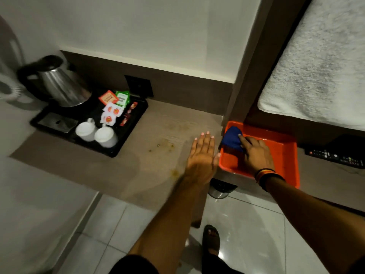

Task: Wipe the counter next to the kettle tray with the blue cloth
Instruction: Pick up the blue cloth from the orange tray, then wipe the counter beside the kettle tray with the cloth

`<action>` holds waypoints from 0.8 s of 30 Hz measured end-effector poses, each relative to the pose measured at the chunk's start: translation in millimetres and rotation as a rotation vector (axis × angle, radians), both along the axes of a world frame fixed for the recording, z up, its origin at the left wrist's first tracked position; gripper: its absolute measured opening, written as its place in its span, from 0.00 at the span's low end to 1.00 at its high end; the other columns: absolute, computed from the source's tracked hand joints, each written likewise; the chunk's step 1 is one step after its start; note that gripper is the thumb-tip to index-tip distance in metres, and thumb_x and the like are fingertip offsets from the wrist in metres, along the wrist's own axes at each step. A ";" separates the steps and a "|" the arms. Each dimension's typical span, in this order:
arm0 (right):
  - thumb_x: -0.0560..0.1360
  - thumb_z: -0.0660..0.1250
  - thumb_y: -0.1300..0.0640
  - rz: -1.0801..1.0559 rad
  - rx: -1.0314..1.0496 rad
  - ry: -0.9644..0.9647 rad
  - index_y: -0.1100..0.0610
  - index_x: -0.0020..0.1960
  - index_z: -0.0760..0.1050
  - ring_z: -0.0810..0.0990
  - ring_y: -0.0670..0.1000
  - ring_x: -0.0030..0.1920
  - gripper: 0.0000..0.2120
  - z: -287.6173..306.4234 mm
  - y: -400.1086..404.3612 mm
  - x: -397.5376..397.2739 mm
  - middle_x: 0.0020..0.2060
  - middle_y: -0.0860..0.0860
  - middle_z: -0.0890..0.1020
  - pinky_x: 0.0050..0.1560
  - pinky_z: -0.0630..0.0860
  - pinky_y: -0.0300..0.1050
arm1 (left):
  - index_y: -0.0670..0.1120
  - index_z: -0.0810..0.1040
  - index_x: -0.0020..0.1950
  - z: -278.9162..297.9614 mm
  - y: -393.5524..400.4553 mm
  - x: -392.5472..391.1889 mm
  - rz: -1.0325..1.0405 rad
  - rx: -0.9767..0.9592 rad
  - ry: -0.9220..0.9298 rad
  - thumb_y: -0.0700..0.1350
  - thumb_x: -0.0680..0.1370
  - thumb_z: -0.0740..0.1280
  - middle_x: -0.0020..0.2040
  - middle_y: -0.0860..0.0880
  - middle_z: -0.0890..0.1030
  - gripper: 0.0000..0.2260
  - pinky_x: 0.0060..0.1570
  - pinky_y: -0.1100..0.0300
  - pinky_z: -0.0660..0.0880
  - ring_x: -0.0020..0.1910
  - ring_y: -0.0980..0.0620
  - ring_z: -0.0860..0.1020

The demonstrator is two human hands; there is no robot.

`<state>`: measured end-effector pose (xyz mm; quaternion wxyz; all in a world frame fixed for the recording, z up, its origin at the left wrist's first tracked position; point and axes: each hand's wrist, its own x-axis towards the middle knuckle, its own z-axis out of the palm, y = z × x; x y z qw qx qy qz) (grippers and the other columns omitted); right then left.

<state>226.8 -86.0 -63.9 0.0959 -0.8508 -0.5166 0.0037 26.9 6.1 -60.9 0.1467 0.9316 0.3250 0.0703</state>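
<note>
The blue cloth (231, 139) lies bunched in the far left corner of an orange tray (284, 153). My right hand (255, 153) reaches into that tray, its fingers closing on the cloth. My left hand (202, 157) rests flat and open on the beige counter (158, 119), just left of the orange tray. Brownish stains and crumbs (165, 144) mark the counter between my left hand and the black kettle tray (130, 133). That tray carries a steel kettle (61, 84), two white cups (96, 133) and several sachets (114, 107).
A black wall socket (139, 86) sits behind the counter. Right of the orange tray a remote control (335, 157) lies on a lower ledge under a white towel (320, 62). A small metal bin (221, 189) stands on the tiled floor below. My sandalled foot (211, 239) is near it.
</note>
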 end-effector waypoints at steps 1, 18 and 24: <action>0.72 0.67 0.66 -0.002 0.024 0.006 0.55 0.74 0.70 0.77 0.67 0.50 0.31 9.8 0.2 -19.1 0.60 0.62 0.80 0.52 0.76 0.59 | 0.41 0.55 0.84 9.2 -1.8 -14.2 0.014 0.007 0.010 0.54 0.86 0.51 0.84 0.39 0.54 0.29 0.83 0.43 0.46 0.84 0.42 0.50; 0.82 0.49 0.40 0.017 -0.165 0.140 0.54 0.81 0.45 0.44 0.57 0.81 0.34 -19.1 -9.5 -266.5 0.82 0.55 0.45 0.79 0.45 0.63 | 0.42 0.39 0.84 -26.0 9.1 -267.7 0.301 -0.156 0.273 0.58 0.87 0.44 0.85 0.41 0.39 0.31 0.82 0.46 0.37 0.84 0.44 0.38; 0.83 0.43 0.42 -0.179 -0.084 0.165 0.55 0.81 0.46 0.44 0.55 0.81 0.31 -53.6 10.7 -264.8 0.82 0.54 0.49 0.79 0.44 0.61 | 0.35 0.58 0.82 -58.5 30.1 -282.9 0.345 -0.064 0.046 0.54 0.87 0.51 0.82 0.32 0.60 0.30 0.79 0.36 0.59 0.82 0.35 0.58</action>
